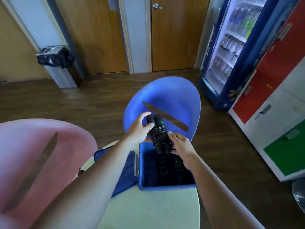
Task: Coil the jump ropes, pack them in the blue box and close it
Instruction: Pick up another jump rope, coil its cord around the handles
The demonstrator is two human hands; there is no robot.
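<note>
Currently held: coiled jump rope (158, 135), tilted over the far edge of the blue box (166, 185).
Left hand (139, 129): fingers curled round its far handle ends.
Right hand (181, 147): thumb and fingers clasp its near end.
Inside box: more coiled ropes (171, 166).
Lid (125, 169): open, leftward.

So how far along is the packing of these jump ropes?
Done: dark coiled ropes already lie in the open blue plastic box. In hand: the left hand and right hand both hold a black wound jump rope bundle above it. Left: lay it in, then shut the blue lid, which hangs open at the left.
</note>
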